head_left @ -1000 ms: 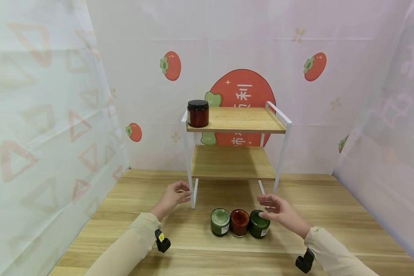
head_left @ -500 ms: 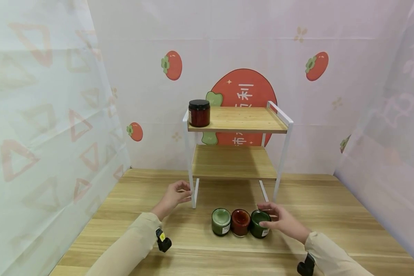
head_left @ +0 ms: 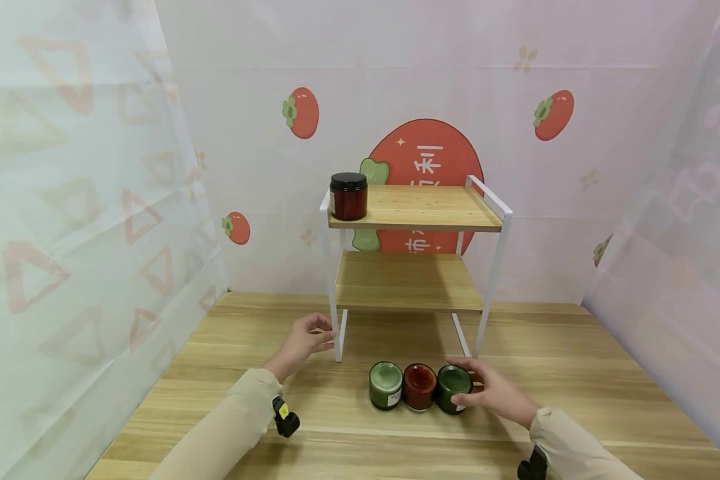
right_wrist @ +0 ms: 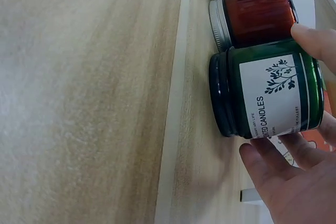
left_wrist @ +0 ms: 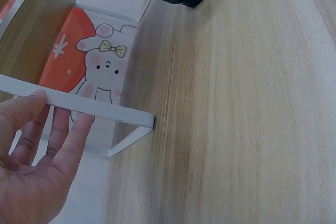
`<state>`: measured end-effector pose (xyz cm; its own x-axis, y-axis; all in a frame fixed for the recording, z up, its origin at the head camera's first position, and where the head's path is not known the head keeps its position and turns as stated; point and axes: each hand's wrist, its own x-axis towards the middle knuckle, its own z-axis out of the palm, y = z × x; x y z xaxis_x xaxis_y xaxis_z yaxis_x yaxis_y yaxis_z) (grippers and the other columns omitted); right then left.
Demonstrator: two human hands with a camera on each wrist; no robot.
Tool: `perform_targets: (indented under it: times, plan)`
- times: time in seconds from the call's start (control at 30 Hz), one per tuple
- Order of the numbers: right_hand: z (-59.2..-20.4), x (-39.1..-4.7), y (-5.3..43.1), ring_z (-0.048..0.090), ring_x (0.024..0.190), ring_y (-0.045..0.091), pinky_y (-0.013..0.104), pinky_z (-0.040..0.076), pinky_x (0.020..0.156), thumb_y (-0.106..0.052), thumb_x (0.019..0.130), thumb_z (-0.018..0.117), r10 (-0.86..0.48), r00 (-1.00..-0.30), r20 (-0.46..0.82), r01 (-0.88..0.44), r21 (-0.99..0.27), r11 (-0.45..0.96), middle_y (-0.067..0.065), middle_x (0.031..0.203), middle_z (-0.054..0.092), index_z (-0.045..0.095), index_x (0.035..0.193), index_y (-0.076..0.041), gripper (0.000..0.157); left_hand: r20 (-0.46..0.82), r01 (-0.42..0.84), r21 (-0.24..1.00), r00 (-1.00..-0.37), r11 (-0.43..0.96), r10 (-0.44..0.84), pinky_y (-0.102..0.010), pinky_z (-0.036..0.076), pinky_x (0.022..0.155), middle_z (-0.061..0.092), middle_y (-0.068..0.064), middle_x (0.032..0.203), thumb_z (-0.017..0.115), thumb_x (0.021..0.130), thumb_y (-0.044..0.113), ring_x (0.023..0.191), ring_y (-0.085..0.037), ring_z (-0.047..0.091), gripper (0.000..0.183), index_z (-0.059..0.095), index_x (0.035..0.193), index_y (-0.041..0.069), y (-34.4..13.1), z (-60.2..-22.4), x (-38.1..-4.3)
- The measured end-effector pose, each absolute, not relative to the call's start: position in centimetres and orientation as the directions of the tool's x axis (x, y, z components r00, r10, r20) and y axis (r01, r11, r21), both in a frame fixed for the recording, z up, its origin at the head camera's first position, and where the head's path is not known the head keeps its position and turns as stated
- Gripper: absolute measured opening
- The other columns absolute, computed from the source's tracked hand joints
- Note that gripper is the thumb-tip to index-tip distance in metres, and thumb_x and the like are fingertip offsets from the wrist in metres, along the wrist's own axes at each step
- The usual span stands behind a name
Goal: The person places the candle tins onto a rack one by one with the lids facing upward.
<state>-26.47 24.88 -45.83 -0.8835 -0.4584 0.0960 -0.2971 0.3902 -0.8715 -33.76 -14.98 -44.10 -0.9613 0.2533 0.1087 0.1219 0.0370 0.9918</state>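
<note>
Three glass candle jars stand upside down in a row, lids against the table: a light green one (head_left: 386,379), a red-brown one (head_left: 419,388) in the middle and a dark green candle jar (right_wrist: 268,90) with a white label at the right. My right hand (head_left: 497,395) grips the dark green jar, thumb on its near side and the other fingers round its far side. With thumb and fingertips my left hand (head_left: 302,341) holds the front left leg (left_wrist: 92,106) of a white-framed shelf rack. Its two wooden boards are a top board (head_left: 426,203) and a lower board (head_left: 408,283).
A dark red jar (head_left: 349,200) with a black lid is upright on the top board's left end. The rack stands on the wooden table (head_left: 336,440) behind the jars. Printed sheets (head_left: 252,153) hang at the back and both sides.
My right hand has come down from above the dark green jar and closed round it. My left hand has stayed at the rack leg. The jars have not visibly moved.
</note>
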Motion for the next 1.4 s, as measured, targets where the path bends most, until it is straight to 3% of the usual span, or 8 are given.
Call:
perform_targets:
  times: [0.7, 0.97, 1.2, 1.4]
  plan:
    - [-46.8, -26.9, 25.0, 0.057, 0.110, 0.030, 0.017, 0.049, 0.084, -0.017, 0.077, 0.082, -0.453, -0.890, 0.047, -0.275, -0.849, 0.452, 0.022, 0.126, 0.056, 0.043, 0.133, 0.007, 0.073, 0.112, 0.125, 0.992, -0.962, 0.036, 0.248, -0.043, 0.058, 0.091, 0.057, -0.007, 0.097, 0.063, 0.090, -0.004, 0.096, -0.025, 0.061, 0.016, 0.055, 0.104, -0.008, -14.9, -44.3, -33.9]
    - [-46.6, -27.1, 24.8, 0.057, 0.111, 0.034, 0.035, 0.048, 0.091, -0.016, 0.073, 0.084, -0.452, -0.891, 0.036, -0.280, -0.827, 0.487, 0.020, 0.123, 0.058, 0.045, 0.131, 0.006, 0.073, 0.115, 0.124, 0.992, -0.963, 0.022, 0.246, -0.043, 0.058, 0.091, 0.057, -0.005, 0.095, 0.063, 0.090, -0.004, 0.097, -0.028, 0.061, 0.016, 0.056, 0.104, -0.007, -14.9, -44.3, -33.9]
    - [-46.5, -27.2, 24.8, 0.057, 0.110, 0.029, 0.023, 0.048, 0.087, -0.014, 0.073, 0.084, -0.471, -0.881, 0.042, -0.298, -0.821, 0.486, 0.018, 0.120, 0.059, 0.046, 0.129, 0.007, 0.071, 0.112, 0.123, 0.992, -0.965, 0.034, 0.238, -0.043, 0.058, 0.091, 0.057, -0.006, 0.097, 0.062, 0.091, -0.004, 0.100, -0.032, 0.060, 0.016, 0.055, 0.105, -0.008, -14.9, -44.0, -33.8]
    - [-46.3, -27.2, 24.5, 0.057, 0.105, 0.025, 0.029, 0.050, 0.086, -0.015, 0.070, 0.085, -0.472, -0.879, 0.060, -0.336, -0.781, 0.527, 0.015, 0.114, 0.061, 0.049, 0.123, 0.006, 0.068, 0.104, 0.117, 0.992, -0.966, 0.040, 0.235, -0.041, 0.058, 0.091, 0.057, -0.008, 0.099, 0.062, 0.091, -0.003, 0.101, -0.032, 0.060, 0.017, 0.055, 0.106, -0.009, -14.9, -43.9, -33.7]
